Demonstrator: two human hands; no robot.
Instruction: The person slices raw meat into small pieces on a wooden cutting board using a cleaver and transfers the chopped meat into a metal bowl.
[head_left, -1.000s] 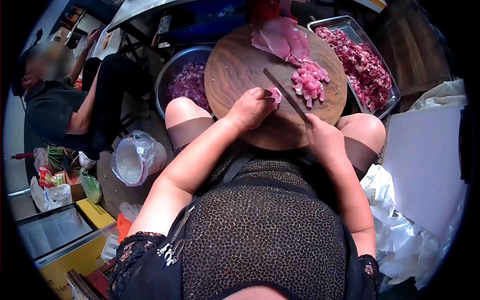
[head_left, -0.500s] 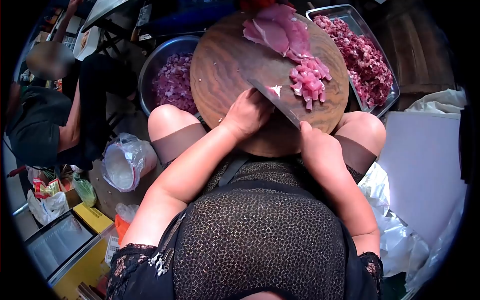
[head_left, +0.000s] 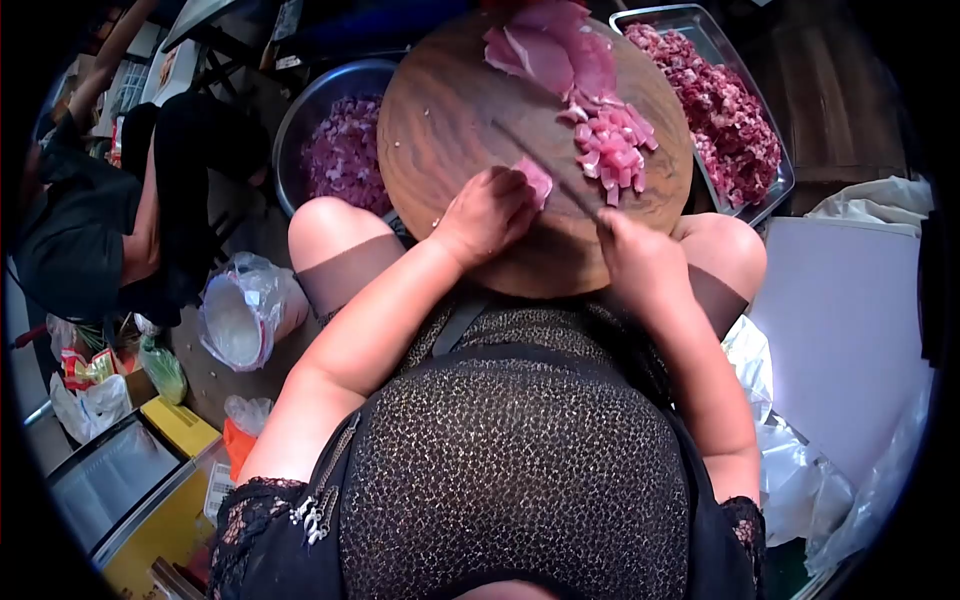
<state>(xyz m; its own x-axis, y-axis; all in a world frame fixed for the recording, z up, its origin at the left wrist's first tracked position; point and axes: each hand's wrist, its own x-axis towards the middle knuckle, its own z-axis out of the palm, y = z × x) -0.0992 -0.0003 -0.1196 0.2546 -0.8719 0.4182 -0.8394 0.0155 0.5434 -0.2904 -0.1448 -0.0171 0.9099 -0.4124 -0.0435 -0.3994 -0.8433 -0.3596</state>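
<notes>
Knife (head_left: 555,175) has swung off the left grip (head_left: 485,215) since the last frame, so more of the pink meat piece (head_left: 535,182) shows. Head view, only one here: left grip's pinching that piece on the board (head_left: 440,110), right grip (head_left: 642,255) is wrapped round the knife. I'd guess the meat's light, soft, slick: hold its sides, well back. Knife's probably stiff, so grab the handle. Count: one knife, one board, one bowl (head_left: 297,115), one tray (head_left: 700,45), cubes (head_left: 612,150) too heaped to tally.

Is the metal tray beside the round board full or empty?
Partly full: chopped meat is heaped in the tray, with bare metal showing at its far end.
</notes>
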